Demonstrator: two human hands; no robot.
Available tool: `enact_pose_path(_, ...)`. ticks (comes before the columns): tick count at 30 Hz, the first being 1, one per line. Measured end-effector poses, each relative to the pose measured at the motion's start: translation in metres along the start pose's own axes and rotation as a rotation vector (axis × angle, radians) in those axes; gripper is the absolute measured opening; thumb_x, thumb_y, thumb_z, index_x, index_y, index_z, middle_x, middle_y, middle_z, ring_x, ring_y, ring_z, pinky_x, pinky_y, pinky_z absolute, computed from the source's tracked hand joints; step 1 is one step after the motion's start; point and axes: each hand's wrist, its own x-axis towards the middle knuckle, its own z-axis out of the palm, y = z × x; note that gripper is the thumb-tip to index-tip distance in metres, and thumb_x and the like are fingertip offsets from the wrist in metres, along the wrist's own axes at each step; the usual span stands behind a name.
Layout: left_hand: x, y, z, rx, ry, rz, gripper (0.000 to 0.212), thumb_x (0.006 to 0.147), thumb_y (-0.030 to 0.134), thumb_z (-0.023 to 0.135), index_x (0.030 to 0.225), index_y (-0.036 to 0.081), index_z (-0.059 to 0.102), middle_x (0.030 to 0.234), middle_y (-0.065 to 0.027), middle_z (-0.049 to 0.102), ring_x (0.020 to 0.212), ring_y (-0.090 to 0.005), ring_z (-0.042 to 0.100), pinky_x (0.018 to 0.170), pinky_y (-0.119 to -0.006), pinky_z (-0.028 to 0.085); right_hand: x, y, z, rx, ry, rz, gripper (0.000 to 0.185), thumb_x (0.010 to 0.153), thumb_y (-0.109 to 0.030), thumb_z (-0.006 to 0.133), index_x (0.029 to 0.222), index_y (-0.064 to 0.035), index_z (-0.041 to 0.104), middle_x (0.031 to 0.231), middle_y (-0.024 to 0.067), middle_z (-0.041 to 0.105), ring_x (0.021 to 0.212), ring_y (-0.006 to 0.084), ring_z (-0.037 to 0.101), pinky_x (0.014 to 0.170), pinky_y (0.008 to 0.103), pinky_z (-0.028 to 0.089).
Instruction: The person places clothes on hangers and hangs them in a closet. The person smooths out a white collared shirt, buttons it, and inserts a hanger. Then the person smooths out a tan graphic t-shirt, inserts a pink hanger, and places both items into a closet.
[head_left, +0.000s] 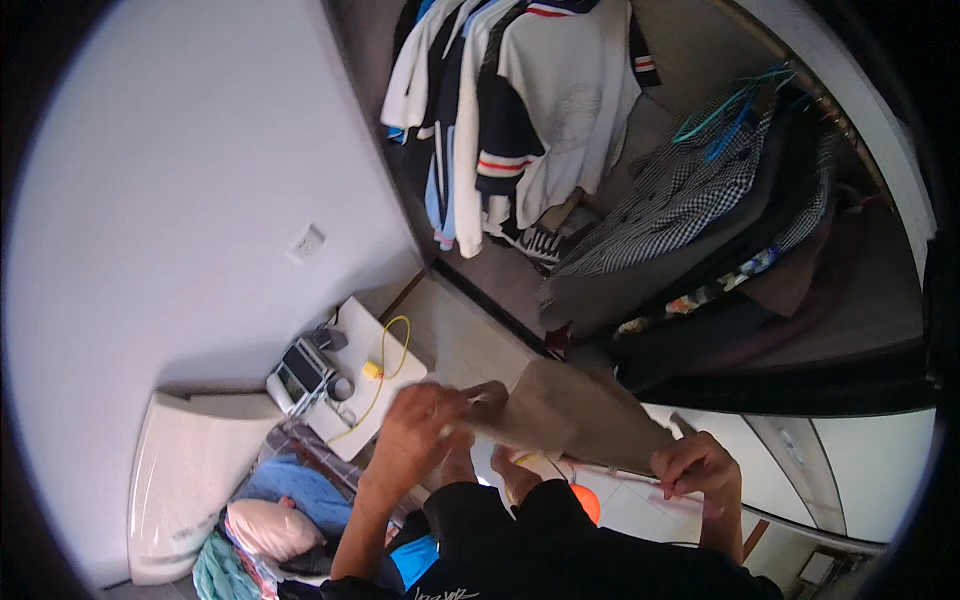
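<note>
Between my two hands hangs a khaki-brown cloth garment (581, 412), stretched out above the floor. My left hand (427, 420) grips its left end, with the fingers blurred by motion. My right hand (697, 465) pinches the other end near its edge. Something thin and pinkish, too blurred to name, shows just below my right fingers. Folds hide what kind of garment this is.
Ahead, an open wardrobe holds hanging shirts (570, 112) and checked clothes (675, 195). At left a small white table (367, 367) carries a device and a yellow cable (409, 337). Piled clothes (292, 487) lie beside a bed headboard (195, 480). An orange round object (586, 502) is near my legs.
</note>
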Motion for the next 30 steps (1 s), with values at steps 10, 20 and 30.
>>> enact_pose_path(10,0.072,0.000,0.054,-0.760,-0.235,-0.253,0.028,0.087,0.013,0.066,0.112,0.002,0.059,0.101,-0.0160,0.064,0.097,-0.0331,0.062,0.083,-0.041,0.050,0.127,0.021,0.005,0.257,0.948,-0.360,0.023,0.087,-0.022,0.067,0.092,-0.0023,0.056,0.073,0.0003,0.041,0.066,0.0127,0.040,0.060,0.0287,0.033)
enact_pose_path(20,0.121,-0.002,0.077,-0.504,-0.299,0.127,0.025,0.087,0.021,0.066,0.097,0.001,0.054,0.096,-0.0169,0.055,0.088,-0.0364,0.059,0.076,-0.045,0.051,0.258,0.029,-0.082,-0.207,0.992,-0.651,0.021,0.097,-0.022,0.059,0.100,-0.0045,0.047,0.095,0.0073,0.052,0.084,0.0146,0.047,0.079,0.0301,0.039)
enact_pose_path(30,0.232,-0.056,0.054,-0.582,-0.177,0.043,0.026,0.089,0.020,0.067,0.100,-0.001,0.054,0.099,-0.0207,0.052,0.089,-0.0398,0.057,0.074,-0.046,0.049,0.337,-0.034,-0.161,-0.369,1.424,-0.657,0.023,0.101,-0.023,0.055,0.100,-0.0009,0.061,0.081,-0.0026,0.053,0.072,0.0064,0.045,0.067,0.0220,0.038)
